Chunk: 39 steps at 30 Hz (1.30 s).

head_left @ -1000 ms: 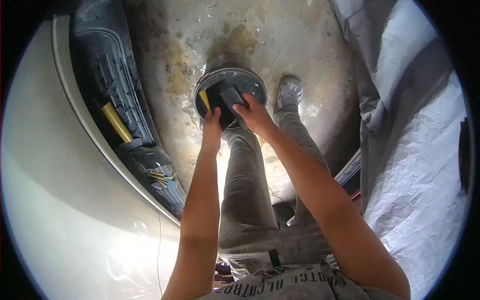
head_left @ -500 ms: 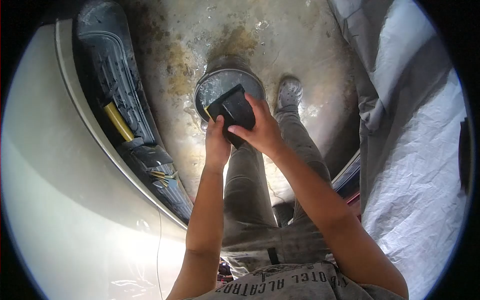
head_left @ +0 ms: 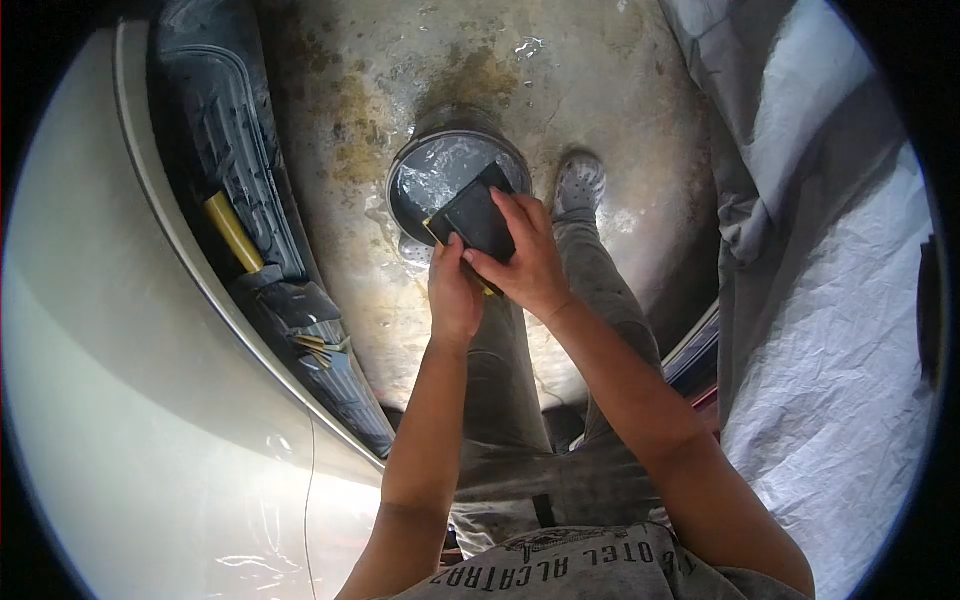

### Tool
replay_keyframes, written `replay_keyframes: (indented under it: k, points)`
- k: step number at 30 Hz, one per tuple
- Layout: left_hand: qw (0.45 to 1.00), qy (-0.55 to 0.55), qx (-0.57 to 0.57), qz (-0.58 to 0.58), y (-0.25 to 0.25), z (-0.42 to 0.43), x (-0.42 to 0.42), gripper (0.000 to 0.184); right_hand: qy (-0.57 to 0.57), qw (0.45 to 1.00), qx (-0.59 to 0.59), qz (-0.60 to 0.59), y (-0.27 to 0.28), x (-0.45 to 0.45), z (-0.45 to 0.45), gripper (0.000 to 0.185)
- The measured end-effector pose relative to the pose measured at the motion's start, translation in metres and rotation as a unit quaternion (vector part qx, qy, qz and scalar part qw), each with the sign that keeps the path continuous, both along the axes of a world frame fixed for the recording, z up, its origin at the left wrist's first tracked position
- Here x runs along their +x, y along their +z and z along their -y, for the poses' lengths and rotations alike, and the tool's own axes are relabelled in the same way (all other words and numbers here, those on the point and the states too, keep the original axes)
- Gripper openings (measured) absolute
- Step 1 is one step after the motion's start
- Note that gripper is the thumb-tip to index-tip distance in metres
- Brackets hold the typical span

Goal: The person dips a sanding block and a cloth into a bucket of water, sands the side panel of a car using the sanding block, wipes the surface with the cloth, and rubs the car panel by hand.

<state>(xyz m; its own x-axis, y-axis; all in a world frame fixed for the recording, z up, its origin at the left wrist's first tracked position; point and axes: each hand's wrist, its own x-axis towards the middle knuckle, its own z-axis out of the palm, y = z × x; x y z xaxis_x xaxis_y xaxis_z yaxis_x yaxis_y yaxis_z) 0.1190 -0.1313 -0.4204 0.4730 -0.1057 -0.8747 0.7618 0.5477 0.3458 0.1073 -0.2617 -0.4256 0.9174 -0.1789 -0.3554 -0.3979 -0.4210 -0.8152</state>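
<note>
Both hands hold a piece of black sandpaper (head_left: 478, 222) over a dark bucket (head_left: 396, 212) of rippling water. The sheet looks folded, and yellow shows along its left and lower edges; whether a block sits inside I cannot tell. At the lower left of the sheet, my left hand (head_left: 456, 292) pinches it with the thumb on top, the other fingers mostly underneath and hidden. My right hand (head_left: 527, 255) grips the right side, thumb and fingers spread across the dark face.
A pale glossy car panel (head_left: 200, 400) curves along the left. Beside it, a dark running board (head_left: 225, 130) carries a yellow tube (head_left: 234, 232), a dark cloth-like piece (head_left: 297, 303) and several small yellowish strips (head_left: 315, 348). Grey sheeting (head_left: 810, 350) hangs at right. The concrete floor (head_left: 620, 80) is wet.
The sandpaper and both hands have shifted slightly to the right, and the sheet has tilted a little. Water in the bucket now looks more rippled. Both hands keep their hold.
</note>
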Motion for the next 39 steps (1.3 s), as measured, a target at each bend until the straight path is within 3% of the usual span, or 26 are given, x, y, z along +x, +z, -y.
replay_keyframes:
  k: [4, 7, 11, 12, 13, 15, 16, 19, 20, 23, 25, 26, 29, 30, 31, 33, 34, 35, 37, 39]
  points:
    - [0.999, 0.036, -0.004, -0.005, 0.003, -0.003, -0.004, 0.039, 0.0, 1.0, -0.002, 0.013, -0.003, -0.002, -0.008, 0.081]
    - [0.994, -0.079, 0.062, 0.05, 0.004, -0.008, -0.005, 0.039, 0.034, 0.999, -0.001, 0.015, -0.004, -0.003, -0.008, 0.08]
    - [0.998, -0.014, 0.018, 0.06, 0.014, -0.024, 0.002, 0.037, 0.113, 0.991, -0.043, 0.063, 0.009, 0.012, 0.013, 0.082]
    - [0.999, -0.004, 0.0, 0.047, 0.014, -0.034, 0.002, 0.036, 0.056, 0.997, 0.008, 0.053, 0.003, 0.013, 0.016, 0.078]
    - [0.999, 0.005, -0.019, 0.035, 0.014, -0.042, 0.002, 0.035, -0.025, 0.99, 0.133, -0.033, -0.004, 0.013, 0.015, 0.076]
    - [0.999, -0.001, -0.022, 0.024, 0.015, -0.046, 0.001, 0.034, -0.182, 0.891, 0.365, -0.2, -0.015, 0.014, 0.012, 0.072]
    - [1.0, -0.011, -0.005, 0.023, 0.015, -0.043, -0.001, 0.034, -0.163, 0.852, 0.44, -0.233, -0.019, 0.015, 0.016, 0.063]
    - [0.99, -0.088, 0.11, 0.021, 0.0, -0.038, -0.012, 0.035, 0.059, 0.943, 0.267, -0.192, 0.004, 0.005, 0.003, 0.061]
    - [0.975, -0.138, 0.174, 0.02, -0.003, -0.031, -0.018, 0.035, 0.091, 0.972, 0.199, -0.082, 0.01, -0.002, -0.005, 0.064]
    - [0.908, -0.304, 0.286, 0.047, 0.006, -0.022, -0.022, 0.033, 0.251, 0.966, -0.068, 0.003, 0.025, -0.003, -0.017, 0.07]
    - [0.872, -0.37, 0.316, 0.049, 0.012, -0.016, -0.024, 0.033, 0.266, 0.959, -0.093, -0.006, 0.021, -0.01, -0.016, 0.07]
    - [0.832, -0.458, 0.311, 0.035, 0.017, -0.017, -0.022, 0.038, 0.273, 0.956, -0.109, -0.002, 0.014, -0.013, -0.015, 0.07]
    - [0.812, -0.496, 0.309, 0.006, -0.007, -0.024, -0.034, 0.047, 0.218, 0.974, -0.065, -0.019, -0.008, -0.017, -0.004, 0.069]
    - [0.911, -0.32, 0.255, -0.046, -0.006, -0.016, -0.027, 0.054, 0.185, 0.982, -0.034, -0.032, -0.014, -0.019, 0.001, 0.068]
    - [0.936, -0.285, 0.205, -0.038, -0.016, -0.021, -0.019, 0.058, 0.134, 0.989, -0.014, -0.068, -0.017, -0.02, 0.007, 0.067]
    - [0.916, -0.31, 0.251, 0.024, -0.074, -0.03, -0.009, 0.056, 0.027, 0.99, 0.021, -0.139, -0.023, -0.025, 0.022, 0.065]
    - [0.768, -0.48, 0.376, 0.197, -0.11, -0.039, -0.007, 0.052, -0.033, 0.97, 0.125, -0.204, -0.024, -0.025, 0.031, 0.064]
    - [0.547, -0.6, 0.466, 0.352, -0.152, -0.045, -0.007, 0.049, -0.051, 0.961, 0.161, -0.221, -0.027, -0.028, 0.038, 0.064]
    - [0.547, -0.698, 0.425, 0.182, -0.237, -0.038, -0.009, 0.051, -0.083, 0.935, 0.228, -0.259, -0.028, -0.041, 0.049, 0.064]
    - [0.492, -0.81, 0.305, 0.097, -0.282, -0.025, 0.013, 0.056, -0.084, 0.923, 0.254, -0.276, -0.011, -0.043, 0.062, 0.064]
